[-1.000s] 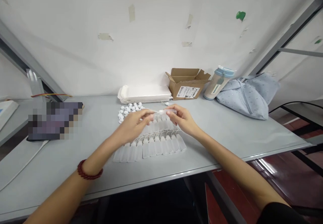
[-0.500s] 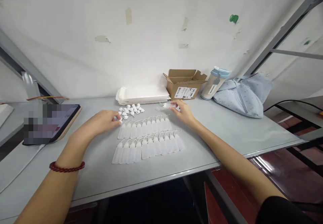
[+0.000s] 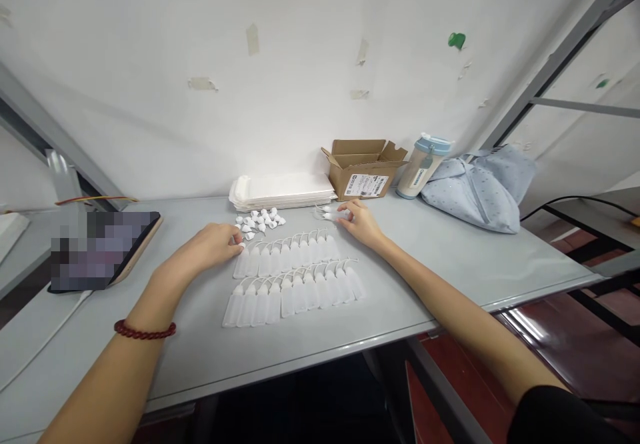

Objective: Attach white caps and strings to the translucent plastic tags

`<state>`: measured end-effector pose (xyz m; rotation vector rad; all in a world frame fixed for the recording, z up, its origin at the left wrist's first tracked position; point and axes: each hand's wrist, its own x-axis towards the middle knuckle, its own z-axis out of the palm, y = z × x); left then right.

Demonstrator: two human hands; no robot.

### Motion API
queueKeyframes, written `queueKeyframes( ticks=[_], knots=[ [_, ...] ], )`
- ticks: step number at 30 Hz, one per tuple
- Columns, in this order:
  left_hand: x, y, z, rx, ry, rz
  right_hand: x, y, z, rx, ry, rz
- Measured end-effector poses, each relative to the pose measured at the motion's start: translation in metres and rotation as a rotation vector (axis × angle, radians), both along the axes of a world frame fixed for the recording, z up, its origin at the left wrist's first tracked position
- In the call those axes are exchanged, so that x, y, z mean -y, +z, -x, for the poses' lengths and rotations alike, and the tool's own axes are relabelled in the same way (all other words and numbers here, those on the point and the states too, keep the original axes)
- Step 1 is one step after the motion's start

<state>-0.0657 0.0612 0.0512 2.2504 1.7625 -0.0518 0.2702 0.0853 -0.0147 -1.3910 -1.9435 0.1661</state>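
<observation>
Between left hand (image 3: 210,247) and right hand (image 3: 363,223) lie bottles (image 3: 295,277).

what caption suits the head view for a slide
Left hand by small white plastic caps, right hand touching translucent plastic squeeze bottles on a grey table

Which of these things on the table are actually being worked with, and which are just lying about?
Worked with: left hand at the white caps; right hand on the loose bottles; two rows of small bottles.
Lying about: cardboard box, tumbler, blue bag, white stack, tablet.
</observation>
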Motion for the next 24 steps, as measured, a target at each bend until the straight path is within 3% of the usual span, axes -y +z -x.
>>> queueKeyframes(
  ticks=[10,24],
  knots=[
    [0.0037,0.0016,0.0005,0.166,-0.023,-0.074,-0.0014,-0.0004,-0.0010,-0.026,0.048,0.021],
    [-0.0004,-0.0040,0.0047,0.098,-0.043,-0.012,-0.0051,-0.0076,-0.0033,0.035,0.054,0.052]
  ],
)
